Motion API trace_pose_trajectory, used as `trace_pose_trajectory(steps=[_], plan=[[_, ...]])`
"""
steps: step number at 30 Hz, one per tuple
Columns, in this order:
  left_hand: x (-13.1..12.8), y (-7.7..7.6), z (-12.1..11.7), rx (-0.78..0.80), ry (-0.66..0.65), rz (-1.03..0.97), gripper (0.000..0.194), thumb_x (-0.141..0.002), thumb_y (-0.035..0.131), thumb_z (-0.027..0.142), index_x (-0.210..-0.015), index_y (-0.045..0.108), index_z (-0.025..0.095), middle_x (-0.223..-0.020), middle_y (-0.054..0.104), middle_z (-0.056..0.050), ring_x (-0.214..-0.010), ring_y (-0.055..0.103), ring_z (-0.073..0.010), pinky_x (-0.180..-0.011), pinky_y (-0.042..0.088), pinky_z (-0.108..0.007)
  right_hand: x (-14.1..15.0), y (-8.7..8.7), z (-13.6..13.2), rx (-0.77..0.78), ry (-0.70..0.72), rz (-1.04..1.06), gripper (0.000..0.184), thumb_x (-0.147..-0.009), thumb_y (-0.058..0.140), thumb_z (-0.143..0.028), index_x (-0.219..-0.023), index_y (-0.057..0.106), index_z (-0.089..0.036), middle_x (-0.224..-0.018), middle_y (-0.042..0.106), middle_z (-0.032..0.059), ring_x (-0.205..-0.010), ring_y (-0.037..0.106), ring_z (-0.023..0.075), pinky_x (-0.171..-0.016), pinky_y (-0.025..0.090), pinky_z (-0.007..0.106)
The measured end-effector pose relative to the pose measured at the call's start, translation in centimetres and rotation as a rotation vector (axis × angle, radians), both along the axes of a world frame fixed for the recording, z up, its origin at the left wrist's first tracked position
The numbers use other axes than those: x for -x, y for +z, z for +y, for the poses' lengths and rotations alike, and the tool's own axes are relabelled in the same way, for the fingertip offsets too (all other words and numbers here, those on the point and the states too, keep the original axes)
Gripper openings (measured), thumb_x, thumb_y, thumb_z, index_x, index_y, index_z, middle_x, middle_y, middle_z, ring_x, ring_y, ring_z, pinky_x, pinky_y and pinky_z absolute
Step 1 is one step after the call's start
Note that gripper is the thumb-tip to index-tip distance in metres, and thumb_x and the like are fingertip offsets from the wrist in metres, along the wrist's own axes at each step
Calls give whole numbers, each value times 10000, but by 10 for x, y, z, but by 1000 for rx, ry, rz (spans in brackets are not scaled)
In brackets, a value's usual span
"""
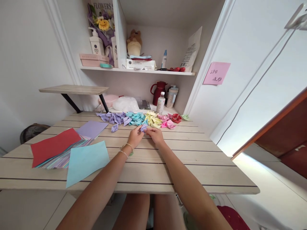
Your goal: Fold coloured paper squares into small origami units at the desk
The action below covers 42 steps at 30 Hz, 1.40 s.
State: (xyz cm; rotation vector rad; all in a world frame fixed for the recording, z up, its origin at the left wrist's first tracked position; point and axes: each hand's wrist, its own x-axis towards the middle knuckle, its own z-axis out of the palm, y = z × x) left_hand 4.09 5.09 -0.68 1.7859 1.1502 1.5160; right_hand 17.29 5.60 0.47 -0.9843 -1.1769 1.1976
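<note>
Between the fingertips of both hands is a small folded purple paper piece (144, 127). My left hand (135, 136), with bracelets at the wrist, pinches it from the left. From the other side my right hand (155, 135) grips its edge. Just beyond the hands lies a row of folded paper pieces: purple ones (117, 118) at left, blue ones (137, 118), yellow ones (153, 119), pink ones (168, 122), a red one (176, 118) and a green one (185, 117). One purple piece (114, 128) lies slightly apart, nearer to me.
On the left lie a fanned stack of coloured paper topped by a red sheet (56, 145), a light blue sheet (87, 159) and a purple sheet (92, 128). A small raised shelf (74, 90) stands behind. Along the back are a bottle (160, 103) and a red jug (158, 92).
</note>
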Motion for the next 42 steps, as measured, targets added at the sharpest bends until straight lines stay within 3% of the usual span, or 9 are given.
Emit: trace_pose_trajectory(steps=[4,9,13,16,22,26,29,36,42], plan=[[0,2,-5,-57,56,87,438,-718,548,107,-1149,614,146,-1125,651,-103,-1004,620,-219,-801,552,-327,1,0,-1,3,19,48,256,-524,748,-363,-656,683,-153,-529,552,-28,-509,425,90,-502,328,233],[0,2,-7,-66,17,128,446,-725,560,120,-1167,611,159,-1219,594,-108,-1067,578,-229,-787,561,-327,-2,-2,0,-88,60,-38,283,-548,734,-398,-671,674,-151,-573,588,-18,-548,475,104,-545,367,235],[-2,0,-6,-38,-16,96,458,-751,557,137,-1208,582,164,-1251,564,-121,-958,609,-198,-741,573,-330,-4,-3,2,-138,-64,-120,333,-567,714,-446,-707,675,-147,-625,632,9,-606,538,136,-586,406,244],[-3,-1,-5,-29,-49,71,446,-782,567,193,-1227,561,162,-1254,551,-128,-897,618,-170,-710,577,-307,-3,-3,3,-121,-114,-67,368,-540,731,-463,-718,668,-147,-648,643,17,-607,542,137,-580,413,245],[-3,0,-8,-120,12,151,422,-797,589,255,-1212,565,178,-1225,550,-120,-1088,554,-222,-789,563,-318,0,-5,3,36,45,162,295,-507,781,-396,-597,628,-160,-543,574,-16,-521,476,98,-520,395,235],[-2,3,-10,-154,8,236,434,-810,537,181,-1244,535,182,-1225,528,-118,-1120,533,-218,-809,557,-316,-6,-3,3,152,186,271,242,-511,798,-312,-617,645,-158,-583,611,0,-530,513,91,-530,427,222],[-2,2,-10,-175,30,280,481,-777,528,123,-1255,522,182,-1221,516,-117,-1108,539,-214,-827,549,-318,-6,-1,2,192,213,281,220,-532,790,-290,-634,648,-156,-573,611,-2,-522,519,86,-518,425,207],[-6,-5,-6,-203,144,331,612,-689,542,57,-1287,484,175,-1234,533,-124,-1068,559,-238,-898,508,-381,4,-2,-3,129,141,251,259,-506,795,-303,-601,602,-159,-536,562,-32,-496,462,80,-519,391,224],[-8,-2,-7,-187,156,379,662,-656,479,0,-1298,478,165,-1237,558,-124,-1075,559,-235,-926,485,-374,8,-3,-3,-60,-54,97,257,-542,744,-366,-585,597,-159,-503,490,-53,-500,398,83,-502,332,228]])
